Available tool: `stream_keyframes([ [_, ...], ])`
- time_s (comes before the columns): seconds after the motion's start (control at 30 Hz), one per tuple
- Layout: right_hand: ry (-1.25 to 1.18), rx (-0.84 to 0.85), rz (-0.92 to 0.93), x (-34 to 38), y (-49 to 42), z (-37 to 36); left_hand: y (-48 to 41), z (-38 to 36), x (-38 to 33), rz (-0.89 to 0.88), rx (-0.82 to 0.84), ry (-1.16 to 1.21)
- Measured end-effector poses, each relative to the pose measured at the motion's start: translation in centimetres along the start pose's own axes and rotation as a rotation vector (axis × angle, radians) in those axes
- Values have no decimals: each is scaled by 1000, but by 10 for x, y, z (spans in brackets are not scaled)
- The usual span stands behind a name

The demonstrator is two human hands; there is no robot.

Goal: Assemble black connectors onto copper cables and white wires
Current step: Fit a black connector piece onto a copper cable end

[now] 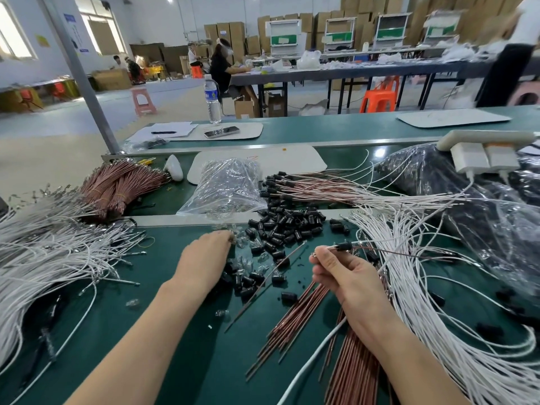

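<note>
My right hand (344,273) pinches a copper cable and white wire pair (388,249) with a black connector (342,246) on it, held above the green table. My left hand (204,258) reaches forward with its fingertips at small clear parts (241,240) beside the loose pile of black connectors (287,226); what its fingers hold is hidden. Loose copper cables (295,317) lie under my right wrist. White wires (438,302) spread to the right.
A large heap of white wires (43,252) lies left, bundled copper cables (119,185) behind it. A clear plastic bag (228,185), finished assemblies (321,187) and black bags (467,194) sit at the back. Bottle (212,99) and phone (221,132) stand farther off.
</note>
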State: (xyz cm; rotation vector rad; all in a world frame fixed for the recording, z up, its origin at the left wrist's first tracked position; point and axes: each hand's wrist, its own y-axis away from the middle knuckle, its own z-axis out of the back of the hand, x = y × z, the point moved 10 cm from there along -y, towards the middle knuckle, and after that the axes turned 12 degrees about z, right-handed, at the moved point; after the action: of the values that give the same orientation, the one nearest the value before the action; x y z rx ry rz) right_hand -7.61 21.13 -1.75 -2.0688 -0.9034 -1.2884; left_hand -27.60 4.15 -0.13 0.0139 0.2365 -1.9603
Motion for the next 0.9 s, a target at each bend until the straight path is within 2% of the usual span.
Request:
stream_keyframes([
  [0.17, -56, -11, -29, -1, 0, 0, 12, 4, -12, -97, 5, -93],
  [0.27, -102, -24, -50, -2, 1, 1, 20, 27, -16, -132, -64, -2],
  [0.3, -116, -25, -58, -2, 1, 1, 26, 39, -18, -143, -117, 114],
  [0.37, -135, -22, -73, -4, 1, 0, 44, 62, -24, -114, -147, 558],
  [0.43, -158, -12, -91, -6, 1, -1, 64, 63, -41, -71, -23, 1023],
  [0.53, -201, 0, -108, -9, 2, -4, 91, 46, -77, -54, 131, 1371],
  [0.7, -244, 15, -115, -12, 1, -5, 106, 25, -90, 13, 197, 1623],
  [0.9, -242, 31, -129, -14, 2, -10, 110, 23, -88, -8, 194, 1629],
])
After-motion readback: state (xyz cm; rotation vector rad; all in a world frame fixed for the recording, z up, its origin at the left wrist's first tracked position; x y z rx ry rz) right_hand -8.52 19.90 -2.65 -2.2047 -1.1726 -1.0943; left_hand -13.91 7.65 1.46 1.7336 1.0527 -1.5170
